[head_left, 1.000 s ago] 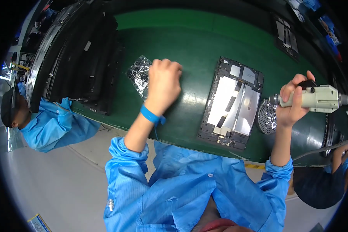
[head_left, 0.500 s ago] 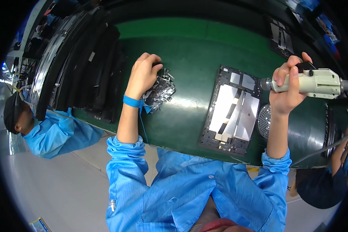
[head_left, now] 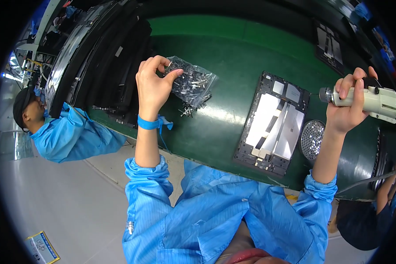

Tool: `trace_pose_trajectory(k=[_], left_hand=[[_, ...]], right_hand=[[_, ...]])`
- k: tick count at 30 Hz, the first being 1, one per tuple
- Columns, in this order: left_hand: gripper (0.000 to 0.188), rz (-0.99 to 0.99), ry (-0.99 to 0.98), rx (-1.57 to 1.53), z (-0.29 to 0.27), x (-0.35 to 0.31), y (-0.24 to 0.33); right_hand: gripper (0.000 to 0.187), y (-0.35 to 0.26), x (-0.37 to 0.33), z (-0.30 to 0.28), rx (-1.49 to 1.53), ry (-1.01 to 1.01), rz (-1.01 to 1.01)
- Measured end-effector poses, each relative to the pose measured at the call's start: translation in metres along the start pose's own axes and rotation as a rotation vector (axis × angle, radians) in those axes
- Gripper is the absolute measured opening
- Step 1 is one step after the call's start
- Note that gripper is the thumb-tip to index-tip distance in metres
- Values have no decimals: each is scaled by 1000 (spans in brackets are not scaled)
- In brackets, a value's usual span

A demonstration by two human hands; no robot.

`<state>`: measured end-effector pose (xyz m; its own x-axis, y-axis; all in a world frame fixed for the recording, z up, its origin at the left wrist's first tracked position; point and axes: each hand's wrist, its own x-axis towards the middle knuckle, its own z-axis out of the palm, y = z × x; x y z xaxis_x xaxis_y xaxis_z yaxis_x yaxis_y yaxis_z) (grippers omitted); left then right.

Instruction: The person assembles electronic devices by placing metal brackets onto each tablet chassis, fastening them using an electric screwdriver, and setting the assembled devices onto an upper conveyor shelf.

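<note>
My left hand (head_left: 154,88), with a blue band at its wrist, pinches the edge of a clear plastic bag (head_left: 197,80) of small metal and black parts. Loose small parts (head_left: 188,110) lie on the green table just below the bag. In my right hand (head_left: 346,112) is a pale electric screwdriver (head_left: 385,102), its thin bit aimed left. The bit's tip is close to the upper right edge of a flat black device housing (head_left: 275,125) with silver plates, lying on the table. A round dimpled metal tray (head_left: 312,140) of small parts sits beside the housing, partly behind my right forearm.
Tall stacked black panels (head_left: 105,66) stand along the left of the green table (head_left: 207,136). Another housing (head_left: 329,46) lies at the far right. A grey cable (head_left: 367,180) crosses the right front. A capped person in blue (head_left: 75,132) is at the left, another person (head_left: 367,220) at the right.
My left hand has lifted the bag off the loose parts, and it now shows spread out. My right hand and the screwdriver have moved right, away from the housing. The whole view has shifted slightly.
</note>
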<state>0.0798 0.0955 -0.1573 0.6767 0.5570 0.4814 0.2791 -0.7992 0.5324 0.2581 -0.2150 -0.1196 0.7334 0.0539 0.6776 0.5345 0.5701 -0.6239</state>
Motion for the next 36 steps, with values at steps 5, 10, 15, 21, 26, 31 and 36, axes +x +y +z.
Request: trace_pose_trajectory(k=[5, 10, 15, 21, 26, 31, 36], left_hand=[[29, 187, -43, -50, -13, 4, 20], [26, -33, -33, -87, 1, 4, -11], [31, 160, -26, 339, 30, -12, -54], [23, 534, -351, -84, 19, -31, 4], [21, 591, -561, -52, 39, -57, 11], [9, 535, -520, -113, 39, -53, 19], [9, 129, -541, -448, 38, -44, 33]], right_hand=[[42, -3, 1, -1, 5, -5, -9], [42, -6, 0, 0, 6, -7, -7], [42, -9, -1, -1, 8, -19, -6], [42, -10, 0, -5, -10, -10, 9], [41, -11, 0, -3, 5, -11, 11], [41, -11, 0, -4, 7, -1, 0], [39, -11, -1, -7, -8, -25, 10]])
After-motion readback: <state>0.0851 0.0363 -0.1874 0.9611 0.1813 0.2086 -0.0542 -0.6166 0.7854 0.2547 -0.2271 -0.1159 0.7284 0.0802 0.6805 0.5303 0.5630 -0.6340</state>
